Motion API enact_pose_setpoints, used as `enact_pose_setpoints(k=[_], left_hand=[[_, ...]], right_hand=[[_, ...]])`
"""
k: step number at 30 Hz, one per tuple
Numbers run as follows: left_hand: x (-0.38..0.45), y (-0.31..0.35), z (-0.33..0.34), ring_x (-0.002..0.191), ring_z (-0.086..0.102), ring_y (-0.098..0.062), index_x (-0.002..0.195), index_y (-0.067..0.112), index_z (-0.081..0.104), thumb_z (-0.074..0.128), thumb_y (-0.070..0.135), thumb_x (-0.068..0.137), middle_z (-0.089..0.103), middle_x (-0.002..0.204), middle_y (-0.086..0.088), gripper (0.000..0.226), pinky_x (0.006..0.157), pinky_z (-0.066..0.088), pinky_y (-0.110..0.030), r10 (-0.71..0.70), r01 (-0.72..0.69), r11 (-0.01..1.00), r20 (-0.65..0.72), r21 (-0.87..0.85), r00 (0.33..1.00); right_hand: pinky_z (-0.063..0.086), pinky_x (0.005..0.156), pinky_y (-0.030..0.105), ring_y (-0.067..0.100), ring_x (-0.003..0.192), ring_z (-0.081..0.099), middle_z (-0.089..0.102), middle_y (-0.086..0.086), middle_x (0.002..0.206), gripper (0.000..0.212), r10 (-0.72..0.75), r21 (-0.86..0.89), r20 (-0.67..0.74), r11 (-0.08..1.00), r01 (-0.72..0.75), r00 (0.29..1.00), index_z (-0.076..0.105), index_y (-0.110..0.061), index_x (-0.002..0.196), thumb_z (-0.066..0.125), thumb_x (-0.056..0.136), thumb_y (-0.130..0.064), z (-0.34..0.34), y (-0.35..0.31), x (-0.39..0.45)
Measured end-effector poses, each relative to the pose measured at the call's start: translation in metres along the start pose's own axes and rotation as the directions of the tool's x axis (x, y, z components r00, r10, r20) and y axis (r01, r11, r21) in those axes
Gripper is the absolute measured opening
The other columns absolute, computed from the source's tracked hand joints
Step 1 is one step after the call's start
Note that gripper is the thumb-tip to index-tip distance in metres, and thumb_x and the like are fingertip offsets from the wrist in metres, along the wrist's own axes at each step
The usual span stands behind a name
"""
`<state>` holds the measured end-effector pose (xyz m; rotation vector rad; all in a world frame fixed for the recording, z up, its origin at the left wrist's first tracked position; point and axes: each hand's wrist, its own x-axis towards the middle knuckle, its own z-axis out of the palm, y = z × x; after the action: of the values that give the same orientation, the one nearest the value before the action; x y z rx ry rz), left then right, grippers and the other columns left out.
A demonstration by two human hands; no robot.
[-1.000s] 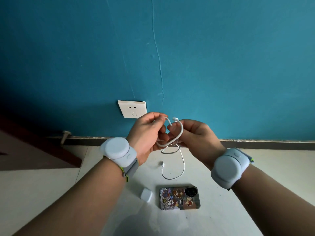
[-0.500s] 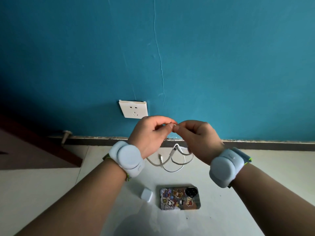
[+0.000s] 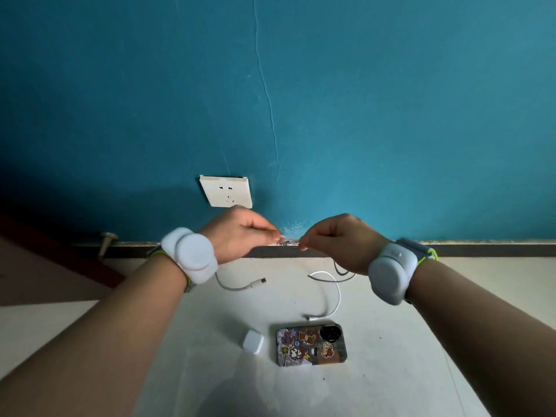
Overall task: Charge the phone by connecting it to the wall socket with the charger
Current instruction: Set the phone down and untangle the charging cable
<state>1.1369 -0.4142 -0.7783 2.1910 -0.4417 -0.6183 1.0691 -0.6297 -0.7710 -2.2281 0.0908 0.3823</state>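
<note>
My left hand [image 3: 240, 236] and my right hand [image 3: 340, 239] are raised in front of the skirting, fingertips close together. Each pinches a stretch of the white charging cable [image 3: 338, 296]. One plug end [image 3: 262, 280] hangs out below my left wrist. The other end loops down from my right hand to just above the phone [image 3: 311, 346]. The phone lies face down on the pale floor in a sticker-covered case. A white charger block [image 3: 253, 341] lies just to its left. The white wall socket [image 3: 225, 191] sits low on the blue wall, above my left hand, with nothing plugged in.
A dark skirting strip [image 3: 481, 249] runs along the foot of the wall. A door stop [image 3: 106, 242] sticks up at the left, beside a dark brown panel [image 3: 45, 266]. Grey bands are strapped on both wrists.
The bundled cable has come undone: its loops have dropped and spread out, one end to the left and one toward the phone. My hands have moved slightly apart and lower.
</note>
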Motion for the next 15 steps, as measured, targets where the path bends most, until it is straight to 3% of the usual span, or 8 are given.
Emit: enact_pose_setpoints(k=[2,4,5,8,11,15], left_hand=[[0.001,-0.003,-0.005,0.051,0.052,0.01,0.085,0.029,0.08,0.072,0.03,0.086,0.066,0.058,0.024,0.008,0.05,0.036,-0.005,-0.021,0.021,1.0,0.023,0.011,1.0],[0.0,-0.006,-0.007,0.058,0.056,0.012,0.085,0.03,0.08,0.073,0.031,0.085,0.07,0.066,0.024,0.007,0.054,0.037,-0.003,-0.032,0.032,0.999,0.027,0.017,0.999],[-0.001,-0.007,-0.009,0.061,0.058,0.013,0.085,0.03,0.08,0.073,0.03,0.085,0.072,0.07,0.024,0.007,0.057,0.038,-0.003,-0.037,0.036,0.999,0.02,0.017,0.999],[-0.003,-0.012,-0.013,0.06,0.056,0.013,0.081,0.031,0.08,0.072,0.027,0.086,0.072,0.069,0.023,0.01,0.06,0.04,-0.005,-0.064,0.064,0.998,0.014,0.02,0.998],[-0.006,-0.019,-0.017,0.063,0.056,0.006,0.082,0.03,0.08,0.073,0.027,0.086,0.072,0.07,0.02,0.009,0.067,0.042,-0.015,-0.1,0.101,0.993,-0.02,0.057,0.995],[-0.009,-0.029,-0.025,0.078,0.063,-0.001,0.082,0.03,0.08,0.072,0.026,0.086,0.075,0.079,0.018,0.009,0.074,0.046,-0.017,-0.154,0.162,0.982,-0.084,0.096,0.984]], right_hand=[[0.04,0.047,0.017,0.01,0.044,0.037,0.045,0.003,0.054,0.016,0.01,0.015,0.028,1.0,-0.01,1.0,0.076,-0.035,0.08,0.064,0.085,-0.046,-0.002,0.003,0.0],[0.043,0.058,0.023,0.01,0.052,0.044,0.055,0.009,0.061,0.017,0.028,0.029,0.04,0.999,-0.029,0.999,0.076,-0.035,0.079,0.065,0.084,-0.046,-0.004,0.006,0.0],[0.044,0.058,0.024,0.008,0.051,0.045,0.057,0.004,0.058,0.017,0.041,0.035,0.033,0.999,-0.042,0.999,0.077,-0.034,0.079,0.065,0.084,-0.046,-0.004,0.007,0.0],[0.038,0.051,0.023,0.009,0.042,0.035,0.046,-0.003,0.048,0.018,0.065,0.016,-0.018,0.998,-0.065,0.998,0.077,-0.033,0.077,0.066,0.084,-0.045,-0.006,0.013,0.0],[0.046,0.061,0.027,0.018,0.056,0.049,0.065,0.015,0.075,0.018,0.069,-0.032,-0.043,0.997,-0.071,0.997,0.077,-0.032,0.077,0.066,0.085,-0.044,-0.008,0.02,0.0],[0.042,0.057,0.024,0.014,0.054,0.045,0.058,0.007,0.063,0.018,0.105,-0.039,-0.086,0.993,-0.109,0.991,0.077,-0.03,0.075,0.069,0.084,-0.043,-0.016,0.033,0.001]])
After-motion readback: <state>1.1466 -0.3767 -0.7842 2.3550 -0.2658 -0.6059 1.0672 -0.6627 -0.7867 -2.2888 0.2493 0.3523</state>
